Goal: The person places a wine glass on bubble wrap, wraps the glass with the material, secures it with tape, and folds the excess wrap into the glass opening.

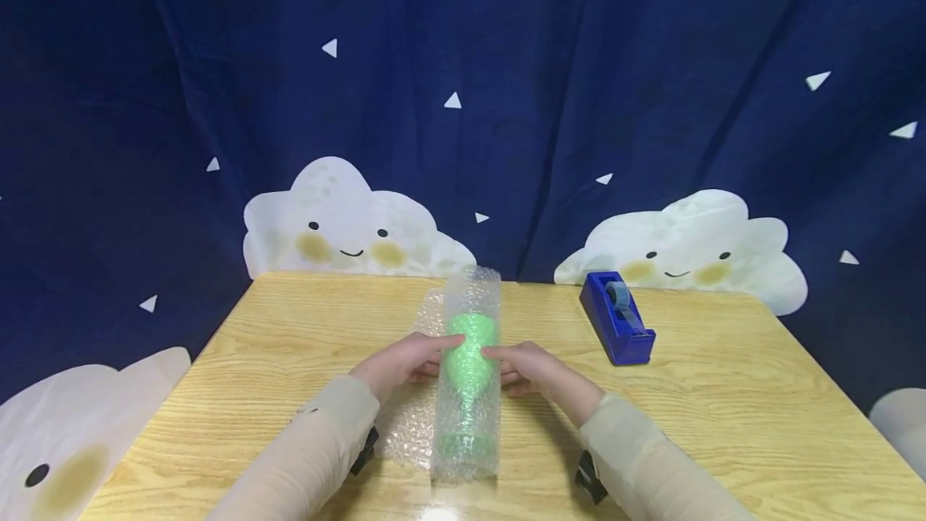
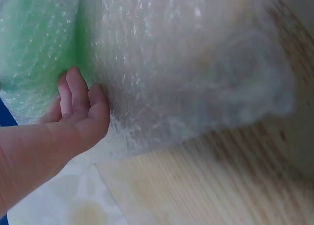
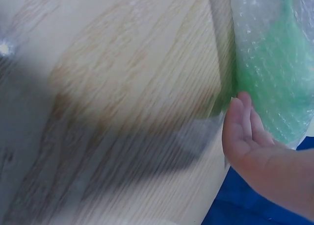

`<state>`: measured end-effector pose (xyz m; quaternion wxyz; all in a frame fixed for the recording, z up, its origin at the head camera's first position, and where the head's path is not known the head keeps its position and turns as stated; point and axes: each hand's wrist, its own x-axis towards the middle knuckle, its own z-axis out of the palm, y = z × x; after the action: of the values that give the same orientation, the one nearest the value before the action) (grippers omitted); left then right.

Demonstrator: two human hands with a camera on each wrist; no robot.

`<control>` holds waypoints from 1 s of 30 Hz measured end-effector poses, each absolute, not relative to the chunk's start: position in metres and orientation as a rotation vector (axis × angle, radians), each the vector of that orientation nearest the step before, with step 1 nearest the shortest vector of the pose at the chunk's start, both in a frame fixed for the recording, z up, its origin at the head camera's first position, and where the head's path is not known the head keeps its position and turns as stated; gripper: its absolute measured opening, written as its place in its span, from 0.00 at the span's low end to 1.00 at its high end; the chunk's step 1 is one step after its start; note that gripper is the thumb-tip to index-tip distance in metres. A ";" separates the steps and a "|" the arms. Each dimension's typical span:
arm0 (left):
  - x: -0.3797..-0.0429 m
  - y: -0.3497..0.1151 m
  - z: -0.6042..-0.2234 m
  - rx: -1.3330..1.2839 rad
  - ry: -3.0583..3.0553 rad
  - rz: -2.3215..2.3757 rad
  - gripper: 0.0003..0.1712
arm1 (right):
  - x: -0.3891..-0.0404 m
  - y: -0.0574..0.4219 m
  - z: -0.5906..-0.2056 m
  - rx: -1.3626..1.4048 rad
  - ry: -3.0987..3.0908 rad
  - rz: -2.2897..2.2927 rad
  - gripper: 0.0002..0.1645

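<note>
A green goblet (image 1: 472, 368) lies on its side inside a roll of clear bubble wrap (image 1: 473, 288), bowl toward the far edge and round foot toward me. My left hand (image 1: 407, 356) holds the roll from the left, thumb on top and fingers low along its side. From the right, my right hand (image 1: 534, 368) grips it the same way at the bowl. The left wrist view has the left fingers (image 2: 76, 95) curled against the wrap. In the right wrist view the right fingertips (image 3: 240, 105) meet the roll's side.
A flat flap of bubble wrap (image 1: 411, 428) spreads left of the roll on the wooden table (image 1: 289, 344). A blue tape dispenser (image 1: 611, 330) with a roll of clear tape stands at the back right. Behind the table hangs a dark blue curtain (image 1: 463, 159) with clouds.
</note>
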<state>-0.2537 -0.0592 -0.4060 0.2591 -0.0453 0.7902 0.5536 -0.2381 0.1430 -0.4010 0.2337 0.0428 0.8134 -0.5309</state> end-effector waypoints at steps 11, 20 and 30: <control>-0.253 -0.066 -0.404 -0.078 2.079 1.559 0.38 | -0.240 0.149 -0.400 0.053 2.128 -1.515 0.25; -0.253 -0.067 -0.401 -0.011 2.081 1.509 0.39 | -0.239 0.145 -0.399 0.098 2.194 -1.457 0.28; -0.249 -0.065 -0.392 0.039 2.363 1.279 0.48 | -0.239 0.144 -0.400 0.087 2.212 -1.453 0.29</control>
<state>-0.2488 -0.0655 -0.3925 0.2254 0.0142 0.8567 0.4638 -0.2394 0.1439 -0.3997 0.2443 0.0317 0.8102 -0.5319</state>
